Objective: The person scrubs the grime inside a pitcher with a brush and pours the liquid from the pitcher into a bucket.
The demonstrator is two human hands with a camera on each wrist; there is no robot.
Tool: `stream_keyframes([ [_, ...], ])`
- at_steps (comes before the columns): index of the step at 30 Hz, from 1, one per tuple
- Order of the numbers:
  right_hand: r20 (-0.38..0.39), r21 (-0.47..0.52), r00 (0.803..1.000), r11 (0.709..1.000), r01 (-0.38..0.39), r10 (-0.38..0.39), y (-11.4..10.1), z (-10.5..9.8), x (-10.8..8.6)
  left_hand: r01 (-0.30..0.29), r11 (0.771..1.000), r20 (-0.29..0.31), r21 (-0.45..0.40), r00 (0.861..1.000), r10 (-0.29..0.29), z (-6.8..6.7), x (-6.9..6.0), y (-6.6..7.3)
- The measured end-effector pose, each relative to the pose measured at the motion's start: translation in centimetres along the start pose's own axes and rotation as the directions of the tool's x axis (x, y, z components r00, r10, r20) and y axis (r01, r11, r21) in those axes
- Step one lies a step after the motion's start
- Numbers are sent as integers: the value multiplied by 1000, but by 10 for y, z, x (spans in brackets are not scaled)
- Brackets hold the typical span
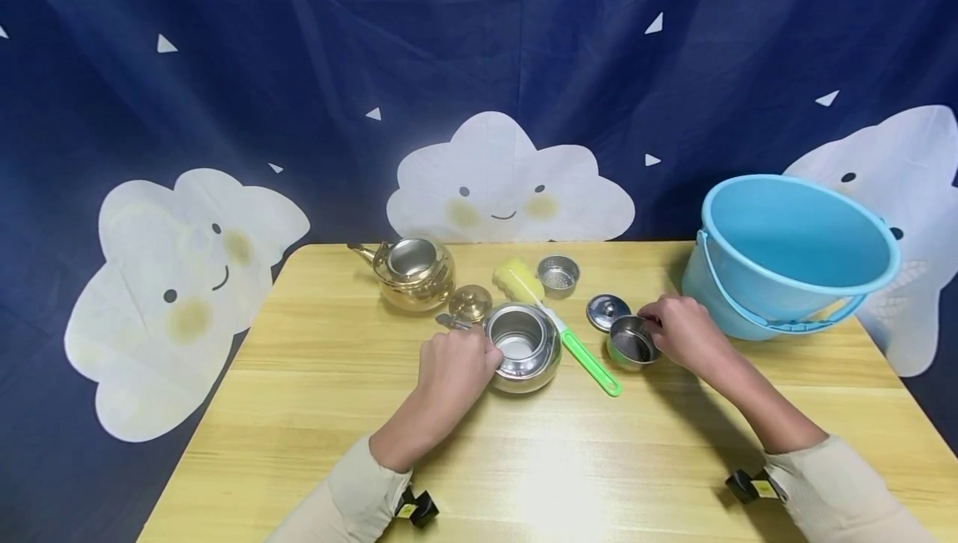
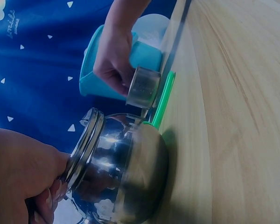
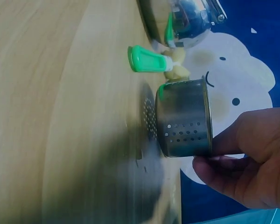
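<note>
My left hand (image 1: 456, 364) grips the shiny silver teapot (image 1: 533, 381) at its left side; the part inside the fingers is hidden. The teapot stands upright on the table, lidless, its round mouth facing up. To its right, my right hand (image 1: 684, 327) pinches the rim of a metal tea strainer (image 1: 623, 353). Small holes show in the wall of the strainer (image 3: 184, 121) in the right wrist view, and its base is close to the tabletop. A silver lid (image 1: 608, 310) lies just behind it. Between the hands lies a yellow sponge brush (image 1: 591, 364) with a green handle.
A golden teapot (image 1: 419, 289) without its lid stands at the back left, with a golden lid (image 1: 470, 303) beside it. A second strainer (image 1: 558, 277) sits near the back edge. At the right stands a large blue bucket (image 1: 793, 277).
</note>
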State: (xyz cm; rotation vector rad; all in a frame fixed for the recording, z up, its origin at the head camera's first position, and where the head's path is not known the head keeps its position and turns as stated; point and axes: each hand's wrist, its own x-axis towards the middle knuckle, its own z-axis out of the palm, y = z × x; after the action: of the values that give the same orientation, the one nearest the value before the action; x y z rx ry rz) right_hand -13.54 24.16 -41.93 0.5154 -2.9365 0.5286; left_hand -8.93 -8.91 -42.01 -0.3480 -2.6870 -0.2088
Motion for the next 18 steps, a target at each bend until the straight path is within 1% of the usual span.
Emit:
stream_keyframes([
  [3, 10, -1, 1000, 1000, -9, 9, 2, 1, -1, 1, 1000, -1, -2, 1000, -1, 0, 0, 0],
  [11, 9, 5, 1000, 1000, -21, 21, 7, 4, -4, -4, 1000, -6, 4, 1000, 4, 1, 0, 0],
  [18, 20, 14, 998, 999, -51, 51, 9, 6, -3, 0, 1000, -3, 4, 1000, 0, 1, 0, 0],
])
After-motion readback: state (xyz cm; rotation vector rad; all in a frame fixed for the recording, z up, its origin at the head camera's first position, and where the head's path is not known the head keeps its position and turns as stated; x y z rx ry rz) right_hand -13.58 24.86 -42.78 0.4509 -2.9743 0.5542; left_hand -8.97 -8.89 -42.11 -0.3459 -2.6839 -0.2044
